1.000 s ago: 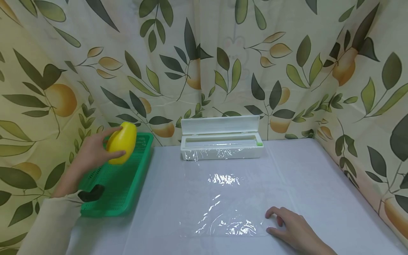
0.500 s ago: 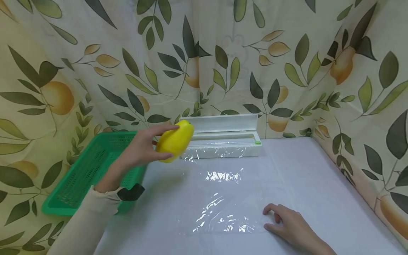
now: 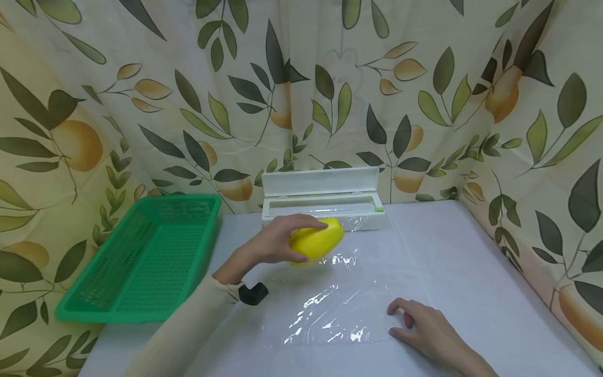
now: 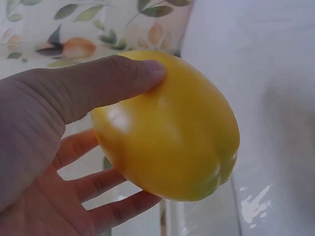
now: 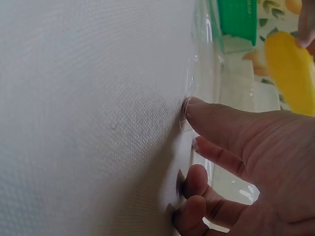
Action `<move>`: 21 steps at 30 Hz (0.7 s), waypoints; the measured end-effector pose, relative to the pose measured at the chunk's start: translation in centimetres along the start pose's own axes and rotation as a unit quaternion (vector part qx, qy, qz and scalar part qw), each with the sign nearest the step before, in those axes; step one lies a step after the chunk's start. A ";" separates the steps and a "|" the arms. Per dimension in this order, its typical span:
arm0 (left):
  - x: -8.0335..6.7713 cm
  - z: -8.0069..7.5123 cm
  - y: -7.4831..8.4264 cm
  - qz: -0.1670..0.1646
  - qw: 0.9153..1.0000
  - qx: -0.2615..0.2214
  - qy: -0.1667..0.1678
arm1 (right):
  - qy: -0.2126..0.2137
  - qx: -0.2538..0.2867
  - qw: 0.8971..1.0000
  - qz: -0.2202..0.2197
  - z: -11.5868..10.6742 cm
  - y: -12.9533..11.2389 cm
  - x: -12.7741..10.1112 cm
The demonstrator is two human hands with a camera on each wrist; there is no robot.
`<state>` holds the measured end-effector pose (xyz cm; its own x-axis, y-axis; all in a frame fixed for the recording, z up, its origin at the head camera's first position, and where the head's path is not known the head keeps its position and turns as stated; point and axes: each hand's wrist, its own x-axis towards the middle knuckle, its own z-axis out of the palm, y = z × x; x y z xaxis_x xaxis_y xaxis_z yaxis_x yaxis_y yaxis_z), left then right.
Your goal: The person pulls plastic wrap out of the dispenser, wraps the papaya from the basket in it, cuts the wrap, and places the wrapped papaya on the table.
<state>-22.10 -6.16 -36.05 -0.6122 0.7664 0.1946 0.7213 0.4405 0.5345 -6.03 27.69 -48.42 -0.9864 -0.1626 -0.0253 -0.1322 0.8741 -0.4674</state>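
Observation:
A yellow bell pepper is held in my left hand, thumb on top and fingers underneath, just above the far end of a sheet of clear cling film spread on the table. My right hand rests at the film's near right corner; its fingertips press the film edge against the white cloth. The pepper shows at the upper right of the right wrist view.
A white cling film dispenser box with its lid up stands at the back of the table. An empty green plastic basket sits at the left. Leaf-patterned curtains close in the back and both sides. The table has a white cloth.
My left hand carried the pepper from over the green basket rightward and down to the far end of the film. The right hand stayed where it was.

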 end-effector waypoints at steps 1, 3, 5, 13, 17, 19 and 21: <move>0.3 0.6 0.0 -0.002 1.000 0.003 -0.011 | 0.001 -0.001 1.000 0.000 0.0 0.0 0.0; 0.9 1.9 0.0 -0.011 0.999 0.017 -0.035 | -0.001 -0.003 1.000 0.006 0.0 0.0 0.0; 1.3 3.1 0.0 -0.021 0.998 0.031 -0.057 | -0.007 -0.003 1.000 0.015 0.0 -0.1 0.1; 2.2 6.0 0.2 -0.019 0.991 0.055 -0.124 | -0.021 -0.002 0.999 0.042 0.1 -0.2 0.3; 2.2 7.0 0.1 -0.024 0.988 0.079 -0.133 | -0.021 0.001 0.999 0.042 0.1 -0.1 0.3; 2.2 7.3 0.0 -0.029 0.986 0.089 -0.137 | -0.021 0.002 0.999 0.042 0.1 -0.1 0.2; 2.2 7.5 -0.1 -0.035 0.985 0.098 -0.141 | -0.020 0.000 0.999 0.039 0.1 0.0 0.2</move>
<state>-21.03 -1.02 -41.83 -0.5672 0.8188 -0.0881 0.7465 0.5564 0.3648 -6.20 27.61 -48.46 -0.9891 -0.1112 -0.0967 -0.0541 0.8845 -0.4635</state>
